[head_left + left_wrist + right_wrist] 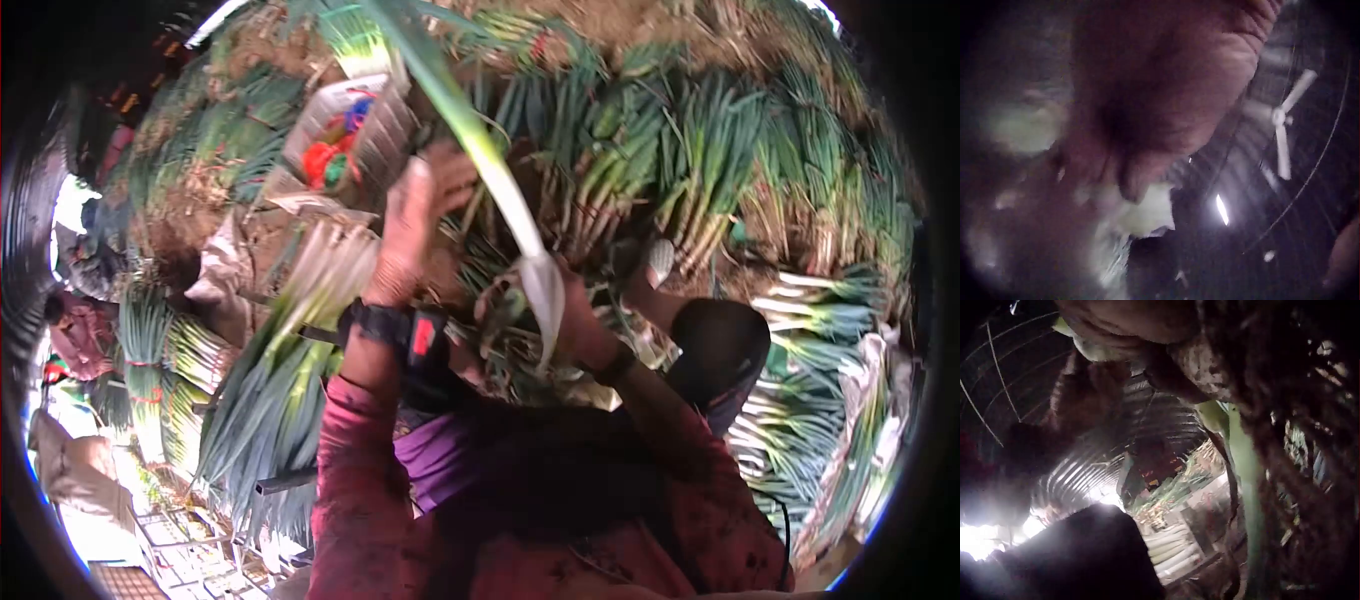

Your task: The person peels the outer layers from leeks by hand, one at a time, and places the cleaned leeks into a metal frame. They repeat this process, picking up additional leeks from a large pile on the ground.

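A long leek [490, 170] slants across the head view, green leaves toward the top and its white end low, near the middle. My right hand [582, 325] grips it near that white end, where a pale loose layer [542, 292] hangs. In the right wrist view the right hand [1141, 325] is dark at the top, with a green stalk [1244, 462] running down from it. My left hand [415, 215] is raised left of the leek, blurred, thumb and fingers extended, holding nothing. The left wrist view shows the left hand [1160, 94] large and blurred.
A crate [375, 125] with red, green and blue ties stands beyond the left hand. Trimmed leeks [320, 290] lie stacked at the left. Rows of leeks [690, 150] cover the ground ahead, and more leeks [790, 390] lie at the right.
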### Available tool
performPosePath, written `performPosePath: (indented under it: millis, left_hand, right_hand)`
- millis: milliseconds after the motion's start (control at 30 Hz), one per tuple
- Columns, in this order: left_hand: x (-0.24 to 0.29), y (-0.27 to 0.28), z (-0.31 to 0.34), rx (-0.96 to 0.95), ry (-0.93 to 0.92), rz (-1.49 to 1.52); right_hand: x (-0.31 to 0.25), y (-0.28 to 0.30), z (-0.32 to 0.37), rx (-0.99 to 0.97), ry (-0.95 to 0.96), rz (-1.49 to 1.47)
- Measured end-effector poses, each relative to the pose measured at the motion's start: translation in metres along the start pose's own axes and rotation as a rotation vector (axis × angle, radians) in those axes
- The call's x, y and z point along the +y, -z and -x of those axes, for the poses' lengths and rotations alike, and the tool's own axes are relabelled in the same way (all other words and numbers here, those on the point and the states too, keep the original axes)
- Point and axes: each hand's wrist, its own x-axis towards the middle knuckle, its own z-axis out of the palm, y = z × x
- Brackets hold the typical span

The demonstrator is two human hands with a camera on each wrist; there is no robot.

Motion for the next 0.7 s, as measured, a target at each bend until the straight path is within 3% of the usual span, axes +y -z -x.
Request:
performPosePath:
  millis: [33,67,133,167,233,267,333,367,400,467,533,600,700]
  left_hand:
    - [-0.005,-0.001,-0.009,-0.041,-0.005,0.165]
    - [0.007,-0.018,-0.008,-0.084,0.051,0.369]
    - [-0.026,-0.002,-0.021,-0.056,0.063,0.547]
    - [-0.026,-0.009,-0.023,0.088,0.063,0.624]
    - [-0.037,0.001,-0.027,0.179,0.090,0.723]
    - [-0.042,0.006,-0.029,0.190,0.070,0.729]
    - [-0.050,0.013,-0.035,0.230,0.054,0.718]
    - [-0.052,0.018,-0.038,0.293,0.056,0.662]
    - [-0.054,0.023,-0.041,0.355,0.061,0.605]
    - [-0.060,0.050,-0.053,0.402,0.077,0.659]
    - [-0.061,0.071,-0.060,0.560,0.062,0.622]
    - [-0.074,0.096,-0.060,0.512,-0.006,0.546]
    - [-0.097,0.087,-0.052,0.571,0.124,0.534]
  right_hand:
    - [0.006,0.005,0.000,-0.107,0.266,0.511]
    - [0.013,-0.005,-0.007,0.038,-0.021,0.014]
    - [0.006,-0.010,0.002,0.113,0.342,1.092]
    - [-0.003,-0.021,0.003,0.128,0.322,1.097]
    - [-0.022,-0.047,0.002,0.275,0.990,1.680]
    - [-0.027,-0.049,-0.003,0.279,0.975,1.686]
    - [-0.035,-0.056,-0.013,-0.223,1.156,1.326]
    - [-0.038,-0.066,-0.017,-0.351,1.145,1.237]
    - [-0.036,-0.065,-0.019,-0.355,1.135,1.235]
    - [-0.030,-0.056,-0.013,-0.375,0.834,1.117]
    - [-0.013,-0.024,0.010,-0.338,0.792,1.206]
    - [-0.004,0.019,0.046,-0.326,0.664,1.329]
    - [-0.003,0.044,0.073,-0.289,0.471,1.418]
